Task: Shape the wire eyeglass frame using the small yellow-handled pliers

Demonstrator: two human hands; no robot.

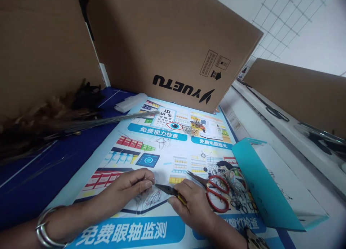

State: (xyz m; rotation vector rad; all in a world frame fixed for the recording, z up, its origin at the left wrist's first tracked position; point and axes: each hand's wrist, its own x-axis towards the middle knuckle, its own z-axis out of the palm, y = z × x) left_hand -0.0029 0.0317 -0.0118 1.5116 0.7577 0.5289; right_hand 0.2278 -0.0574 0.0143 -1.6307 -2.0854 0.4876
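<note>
Bangles (44,229), silver, on the wrist at lower left of the frame.

Left hand (127,189): lower centre, fingertips pinched together on a thin wire (148,198), which loops loosely on the poster just below the pinch.

Right hand (193,205): lower centre-right, closed around the yellow handles of pliers (166,189). The plier tips point left and meet the left fingertips at the wire; whether the tips bite the wire or only touch it cannot be told.

Scissors (216,191): red-handled, lying on the poster just right of the right hand, blades pointing up-left.

Wire coil (238,180): beside the scissors, with small wire pieces scattered near it.

Poster (151,148): printed sheet with eye-chart graphics, covering the middle of the table.

Teal folder (259,187): right of the frame, edge raised, touching the poster's right side.

Feather duster (48,123): left middle, thin stems reaching toward the poster's upper edge.

Cardboard boxes (173,43): upper frame, standing behind the poster.

Risks, as judged: plier tips work very close to the left fingertips, so a slip could nip skin. Fine wire may spring free from so light a pinch. Open scissor blades lie near the right wrist.
</note>
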